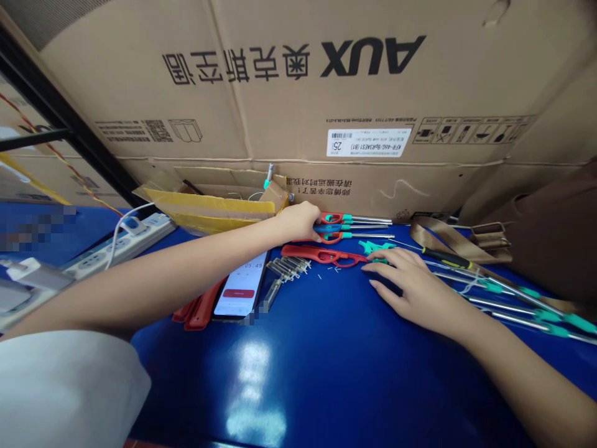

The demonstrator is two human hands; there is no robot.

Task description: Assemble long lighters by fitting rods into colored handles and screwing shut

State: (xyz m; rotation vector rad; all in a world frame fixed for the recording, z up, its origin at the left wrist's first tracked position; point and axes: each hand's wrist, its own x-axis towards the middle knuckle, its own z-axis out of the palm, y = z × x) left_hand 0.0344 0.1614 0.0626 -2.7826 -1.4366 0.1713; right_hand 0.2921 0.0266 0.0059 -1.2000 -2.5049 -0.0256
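My left hand [302,223] is closed around the handle end of a long-nosed lighter [333,237] with a red body, turquoise collar and metal barrel. Beside it lie a blue-bodied lighter [330,228] and another red one [332,218], barrels to the right. In front is a red lighter shell half [317,254], flat on the table. Over the shell's right tip, my right hand [405,280] has its fingers spread; whether they touch it I cannot tell. Small turquoise plastic parts [373,247] lie just beyond those fingers.
Clear fuel tanks [286,267] lie beside a phone [239,287], with red shells [203,310] left of it. Metal barrels [517,302] and a screwdriver [443,255] are at right. A taped carton [209,214], a power strip [100,252] and a large cardboard box [280,118] border the blue table [354,373].
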